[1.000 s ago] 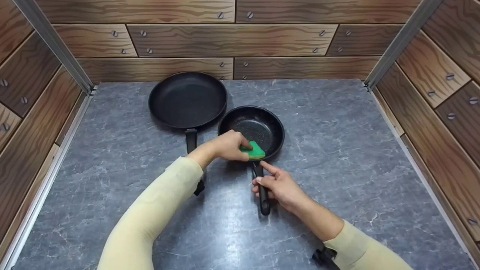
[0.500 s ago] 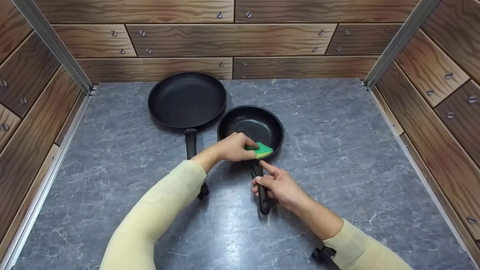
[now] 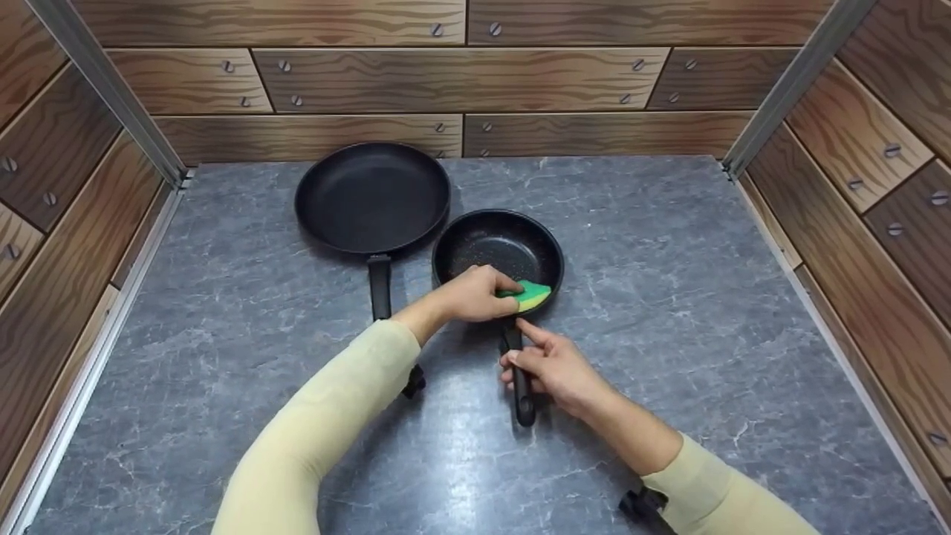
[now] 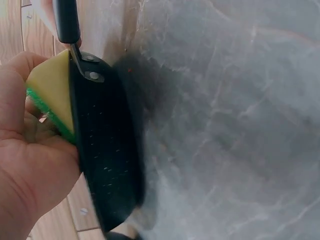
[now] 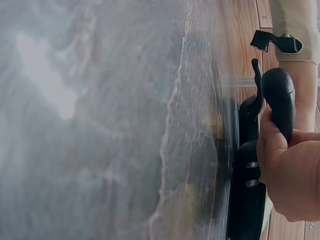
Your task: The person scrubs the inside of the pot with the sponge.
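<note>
The left hand (image 3: 479, 293) has its grip clamped on a sponge (image 3: 532, 293), thumb on one side and fingers on the other. The sponge is inside the smaller pan (image 3: 513, 256), at its near side, above where the handle (image 3: 524, 401) joins. In the head view its green layer faces up, with a yellow layer along the near edge; the left wrist view shows it tilted and partly standing above the rim. The fingertips' contact with the pan's floor is hidden.

The right hand (image 3: 565, 375) has its grip closed round the handle, thumb on top, with the index finger reaching forward to just below the rim. The handle points toward the person. Pale flecks dot the smaller pan's dark surface, and two rivets show on the handle's bracket in the left wrist view.

A larger pan (image 3: 371, 197), black and plain inside, sits upright on the tabletop (image 3: 669, 297), just beyond and to the left of the smaller one; whether their rims touch is unclear. Its own handle (image 3: 379, 286) also points toward the person and runs behind the left arm, which wears a pale yellow sleeve (image 3: 319, 405). Walls (image 3: 461, 78) with a wood-plank pattern surround the grey, marbled tabletop.
</note>
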Tool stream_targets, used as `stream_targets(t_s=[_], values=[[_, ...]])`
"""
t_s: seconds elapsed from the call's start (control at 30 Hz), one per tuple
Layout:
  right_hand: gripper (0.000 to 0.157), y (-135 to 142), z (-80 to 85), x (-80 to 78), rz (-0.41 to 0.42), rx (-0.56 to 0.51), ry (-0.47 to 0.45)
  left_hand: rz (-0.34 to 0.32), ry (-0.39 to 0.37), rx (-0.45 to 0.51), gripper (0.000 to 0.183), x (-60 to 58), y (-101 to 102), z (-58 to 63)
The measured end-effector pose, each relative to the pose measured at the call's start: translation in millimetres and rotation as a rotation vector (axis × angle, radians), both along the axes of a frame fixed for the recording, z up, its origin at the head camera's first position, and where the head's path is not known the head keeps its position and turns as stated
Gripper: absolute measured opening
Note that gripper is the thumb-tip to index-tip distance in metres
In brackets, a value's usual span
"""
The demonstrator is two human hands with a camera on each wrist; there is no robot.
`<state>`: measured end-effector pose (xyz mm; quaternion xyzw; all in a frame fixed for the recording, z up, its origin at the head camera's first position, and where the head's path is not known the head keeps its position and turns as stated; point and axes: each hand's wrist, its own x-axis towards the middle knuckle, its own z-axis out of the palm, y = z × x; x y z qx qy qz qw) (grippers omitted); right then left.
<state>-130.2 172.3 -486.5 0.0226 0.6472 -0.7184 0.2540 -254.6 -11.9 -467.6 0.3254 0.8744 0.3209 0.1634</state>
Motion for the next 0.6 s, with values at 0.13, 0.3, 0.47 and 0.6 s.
stream_targets(t_s=[0.13,0.3,0.47,0.6], values=[[0.078,0.5,-0.1,0.0,0.006,-0.001,0.001,-0.034,-0.008,-0.089,0.046,-1.3,0.9,10.3],[0.076,1.1,-0.4,0.0,0.015,0.006,0.008,-0.061,-0.06,-0.102,0.046,-5.2,-1.5,15.1],[0.076,2.0,-1.1,-0.5,0.017,0.014,0.011,-0.062,-0.095,-0.014,0.042,-6.1,-3.4,10.7],[0.075,3.3,-1.7,-0.4,0.012,0.024,0.007,-0.034,-0.121,0.065,0.041,-3.7,-2.5,4.4]])
